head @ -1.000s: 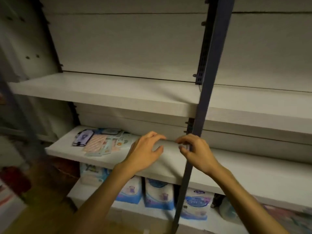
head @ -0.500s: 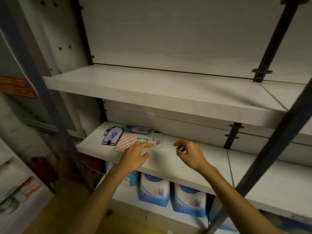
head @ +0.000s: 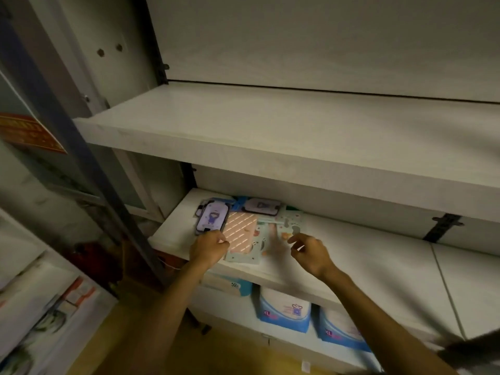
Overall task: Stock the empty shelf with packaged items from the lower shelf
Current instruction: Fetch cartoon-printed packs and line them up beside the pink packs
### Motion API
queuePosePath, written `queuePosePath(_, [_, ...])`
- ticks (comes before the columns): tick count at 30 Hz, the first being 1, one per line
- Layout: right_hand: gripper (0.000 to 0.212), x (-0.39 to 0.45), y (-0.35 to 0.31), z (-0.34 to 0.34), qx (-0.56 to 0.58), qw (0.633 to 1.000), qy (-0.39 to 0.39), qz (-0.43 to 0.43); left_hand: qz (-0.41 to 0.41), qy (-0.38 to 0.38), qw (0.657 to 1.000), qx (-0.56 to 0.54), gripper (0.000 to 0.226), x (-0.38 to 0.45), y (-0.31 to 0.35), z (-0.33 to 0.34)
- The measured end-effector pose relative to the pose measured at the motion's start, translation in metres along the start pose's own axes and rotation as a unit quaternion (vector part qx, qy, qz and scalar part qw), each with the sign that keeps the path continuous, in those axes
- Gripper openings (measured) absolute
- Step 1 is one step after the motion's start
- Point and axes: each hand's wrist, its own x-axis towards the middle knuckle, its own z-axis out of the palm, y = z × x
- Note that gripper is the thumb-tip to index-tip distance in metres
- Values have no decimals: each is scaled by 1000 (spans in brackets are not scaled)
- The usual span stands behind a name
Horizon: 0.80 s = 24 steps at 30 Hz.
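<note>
A bare white upper shelf [head: 270, 136] spans the view. On the left end of the lower shelf [head: 365, 266] lies a loose pile of flat packaged items: a purple phone-case pack [head: 211, 218], a pink striped pack [head: 241, 230] and pale green cards [head: 286, 226]. My left hand [head: 209, 247] rests at the pile's near edge, fingers curled against the pink striped pack. My right hand [head: 308, 251] hovers at the pale green cards with thumb and forefinger apart, holding nothing that I can see.
A dark metal upright [head: 89, 163] slants across the left. Blue and white bagged goods [head: 286, 309] stand on the bottom shelf under my arms. A shelf with boxed goods [head: 40, 320] sits at the lower left. A black bracket [head: 443, 226] marks the shelf joint.
The view has swung left and closer to the pile. Both hands have moved left along the lower shelf, from its bare middle to the packaged items.
</note>
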Motion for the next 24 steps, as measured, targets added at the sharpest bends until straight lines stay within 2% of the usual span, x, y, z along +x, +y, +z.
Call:
queuePosePath(5, [25, 26, -12, 33, -22, 999, -16, 25, -52, 56, 997, -29, 24, 61, -45, -4])
queuePosePath(7, [25, 36, -19, 42, -32, 999, -12, 39, -66, 79, 994, -20, 34, 80, -56, -5])
queuePosePath(10, [25, 49, -34, 56, -30, 997, -10, 76, -76, 64, 995, -1, 57, 98, -68, -4])
queuePosePath(14, [23, 71, -61, 77, -32, 994, -1, 102, -100, 16, 995, -28, 88, 147, -108, 24])
queuePosePath(16, [23, 82, -76, 92, -34, 993, 4, 115, -95, -3, 995, -33, 83, 156, -114, 26])
queuePosePath(20, [24, 102, -111, 125, -30, 988, 13, 150, -86, -21, 993, -76, 55, 146, -105, -3])
queuePosePath(24, [19, 118, -140, 154, -41, 984, 20, 175, -96, -60, 985, -129, 48, 157, -126, -14])
